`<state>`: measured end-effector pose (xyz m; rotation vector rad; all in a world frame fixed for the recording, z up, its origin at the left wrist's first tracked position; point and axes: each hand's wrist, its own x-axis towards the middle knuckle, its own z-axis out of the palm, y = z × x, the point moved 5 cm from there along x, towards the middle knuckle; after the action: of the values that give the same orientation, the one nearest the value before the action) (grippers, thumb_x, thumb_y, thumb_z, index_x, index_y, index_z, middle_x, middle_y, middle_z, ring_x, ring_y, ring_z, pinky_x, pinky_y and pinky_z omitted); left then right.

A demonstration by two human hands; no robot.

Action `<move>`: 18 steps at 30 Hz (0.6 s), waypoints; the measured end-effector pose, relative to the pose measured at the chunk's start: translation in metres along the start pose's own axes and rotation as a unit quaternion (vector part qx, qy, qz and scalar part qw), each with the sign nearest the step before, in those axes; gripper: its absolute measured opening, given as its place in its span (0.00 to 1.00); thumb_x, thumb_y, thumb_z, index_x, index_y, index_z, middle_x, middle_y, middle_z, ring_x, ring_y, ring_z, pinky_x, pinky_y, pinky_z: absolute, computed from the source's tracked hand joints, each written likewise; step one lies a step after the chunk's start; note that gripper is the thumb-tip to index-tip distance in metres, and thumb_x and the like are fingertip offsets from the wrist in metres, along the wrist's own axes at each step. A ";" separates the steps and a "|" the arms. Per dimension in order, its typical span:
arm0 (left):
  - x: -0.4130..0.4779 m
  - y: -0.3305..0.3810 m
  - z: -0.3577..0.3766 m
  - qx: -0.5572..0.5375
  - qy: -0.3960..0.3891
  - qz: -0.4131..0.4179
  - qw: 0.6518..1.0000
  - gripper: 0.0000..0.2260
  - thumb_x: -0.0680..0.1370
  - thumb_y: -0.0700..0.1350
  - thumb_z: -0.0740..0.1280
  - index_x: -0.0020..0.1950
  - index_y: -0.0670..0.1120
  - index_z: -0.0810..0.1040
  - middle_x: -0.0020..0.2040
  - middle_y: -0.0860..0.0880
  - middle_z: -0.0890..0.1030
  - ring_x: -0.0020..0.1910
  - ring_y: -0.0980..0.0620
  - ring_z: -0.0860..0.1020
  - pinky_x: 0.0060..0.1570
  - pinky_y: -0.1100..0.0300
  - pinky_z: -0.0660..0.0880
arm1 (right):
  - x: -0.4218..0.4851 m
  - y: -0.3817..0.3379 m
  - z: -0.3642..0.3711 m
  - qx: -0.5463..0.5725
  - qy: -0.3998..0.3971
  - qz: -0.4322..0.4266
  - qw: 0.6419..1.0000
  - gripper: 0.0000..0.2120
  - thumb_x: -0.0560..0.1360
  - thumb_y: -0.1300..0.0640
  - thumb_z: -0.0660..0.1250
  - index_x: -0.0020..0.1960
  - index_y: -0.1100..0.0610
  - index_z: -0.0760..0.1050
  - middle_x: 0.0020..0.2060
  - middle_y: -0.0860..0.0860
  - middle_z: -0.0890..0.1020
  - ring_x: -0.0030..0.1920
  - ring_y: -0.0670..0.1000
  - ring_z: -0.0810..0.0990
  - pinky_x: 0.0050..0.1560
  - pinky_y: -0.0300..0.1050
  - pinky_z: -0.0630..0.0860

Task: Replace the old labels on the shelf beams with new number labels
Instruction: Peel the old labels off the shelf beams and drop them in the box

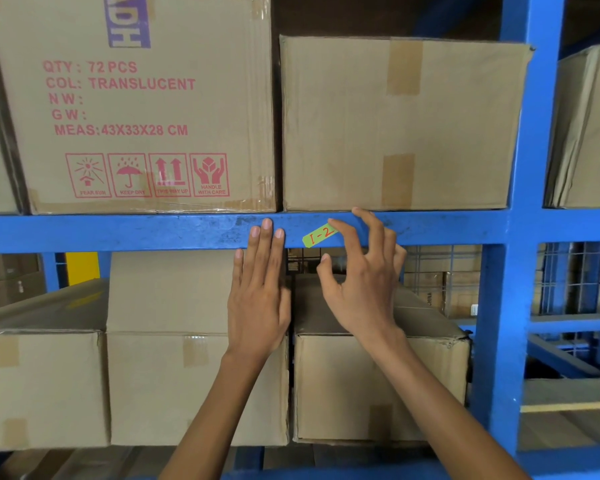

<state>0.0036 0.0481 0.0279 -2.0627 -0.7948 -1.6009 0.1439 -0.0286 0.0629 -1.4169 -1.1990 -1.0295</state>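
Note:
A green label (317,235) with red writing "I-2" lies tilted on the front of the blue shelf beam (153,232). My right hand (361,282) has its index fingertip on the label's right end, with the other fingers spread and the thumb apart below the beam. My left hand (258,289) rests flat against the beam just left of the label, fingers straight and together, holding nothing. Whether the label's left end sticks to the beam or lifts off it, I cannot tell.
Two cardboard boxes stand on the beam: a printed one (136,105) at left, a plain one (399,123) at right. More boxes (378,382) fill the shelf below. A blue upright post (520,237) rises at right, with wire mesh (568,271) behind.

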 end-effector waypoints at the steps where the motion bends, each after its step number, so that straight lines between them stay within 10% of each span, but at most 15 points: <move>1: 0.000 0.001 -0.001 0.000 -0.002 0.000 1.000 0.39 0.74 0.32 0.64 0.83 0.42 0.52 0.85 0.45 0.51 0.84 0.47 0.47 0.82 0.49 0.43 | 0.001 0.000 0.000 -0.002 -0.002 0.002 1.000 0.22 0.75 0.48 0.65 0.68 0.49 0.75 0.73 0.54 0.71 0.67 0.55 0.70 0.62 0.55 0.67; 18: -0.001 0.008 -0.010 -0.007 -0.024 -0.013 1.000 0.43 0.71 0.32 0.63 0.84 0.43 0.50 0.85 0.46 0.48 0.84 0.47 0.45 0.82 0.47 0.44 | 0.045 -0.001 -0.011 -0.020 -0.026 -0.082 0.996 0.10 0.72 0.46 0.66 0.50 0.50 0.76 0.52 0.50 0.76 0.51 0.54 0.73 0.49 0.49 0.64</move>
<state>0.0012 0.0351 0.0297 -2.1165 -0.8319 -1.5796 0.1500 -0.0320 0.1085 -1.4008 -1.3587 -1.1407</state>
